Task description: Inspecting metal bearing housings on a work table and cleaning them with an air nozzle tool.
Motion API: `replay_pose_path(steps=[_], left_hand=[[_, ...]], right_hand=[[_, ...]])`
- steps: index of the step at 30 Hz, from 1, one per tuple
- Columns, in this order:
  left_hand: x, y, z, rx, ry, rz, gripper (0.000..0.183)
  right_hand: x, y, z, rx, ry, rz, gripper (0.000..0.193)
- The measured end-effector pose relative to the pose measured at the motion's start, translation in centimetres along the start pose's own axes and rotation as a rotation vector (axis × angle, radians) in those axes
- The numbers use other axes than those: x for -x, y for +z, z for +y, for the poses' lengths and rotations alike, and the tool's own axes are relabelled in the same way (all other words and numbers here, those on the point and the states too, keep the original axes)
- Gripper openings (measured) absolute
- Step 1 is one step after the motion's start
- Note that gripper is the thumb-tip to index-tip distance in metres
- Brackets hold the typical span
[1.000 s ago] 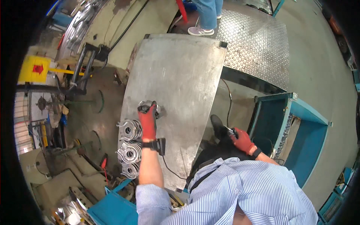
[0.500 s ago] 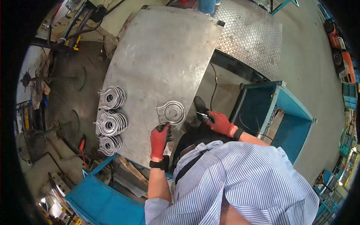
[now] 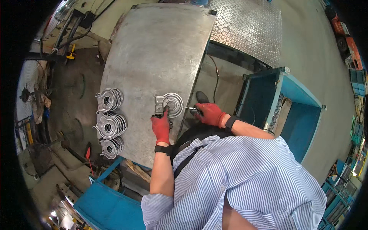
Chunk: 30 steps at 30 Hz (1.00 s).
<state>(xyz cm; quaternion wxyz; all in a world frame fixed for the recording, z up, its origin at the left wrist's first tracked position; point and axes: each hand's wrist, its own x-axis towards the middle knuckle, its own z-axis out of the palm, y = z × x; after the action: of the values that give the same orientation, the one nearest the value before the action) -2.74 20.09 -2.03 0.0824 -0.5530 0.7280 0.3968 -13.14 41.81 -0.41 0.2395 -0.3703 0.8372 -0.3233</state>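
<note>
A round stamped metal part (image 3: pixel 177 100) with concentric rings and a square tab lies flat at the right edge of the metal-topped table. My left hand (image 3: pixel 161 127), in a red glove with black fingertips, grips its near edge, with one finger reaching over the rings. My right hand (image 3: pixel 211 114), gloved alike, is closed round a slim hand tool (image 3: pixel 191 108) with a silver nose. The tool's thin tip points left and is at the part's right rim; I cannot tell whether it touches. Most of the tool's body is hidden in the glove.
Three piles of similar parts (image 3: pixel 110 126) stand along the table's left edge. The bare metal tabletop (image 3: pixel 153 50) stretches away ahead. At right is a blue metal bin (image 3: pixel 303 126), with a hose (image 3: pixel 217 73) near it. Diamond-plate flooring (image 3: pixel 249 30) lies beyond; a blue panel (image 3: pixel 111 207) is at lower left.
My left hand has moved up onto the part, its finger now over the rings. My right hand has swung left, bringing the tool's tip to the part's rim.
</note>
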Motion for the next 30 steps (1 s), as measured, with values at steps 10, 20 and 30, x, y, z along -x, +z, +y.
replay_pose_path(steps=[10,20,30], left_hand=[[1.1,1.2,1.4,-0.182,0.144,0.127,0.071],[0.5,1.9,0.7,-0.104,0.260,0.130,0.056],[0.8,1.8,1.1,-0.114,0.270,0.130,0.058]], right_hand=[[-0.8,1.8,0.9,0.030,0.020,0.008,0.031],[-0.8,1.9,0.7,0.008,0.061,-0.099,0.031],[-0.6,2.3,-0.2,0.004,0.088,-0.052,0.030]])
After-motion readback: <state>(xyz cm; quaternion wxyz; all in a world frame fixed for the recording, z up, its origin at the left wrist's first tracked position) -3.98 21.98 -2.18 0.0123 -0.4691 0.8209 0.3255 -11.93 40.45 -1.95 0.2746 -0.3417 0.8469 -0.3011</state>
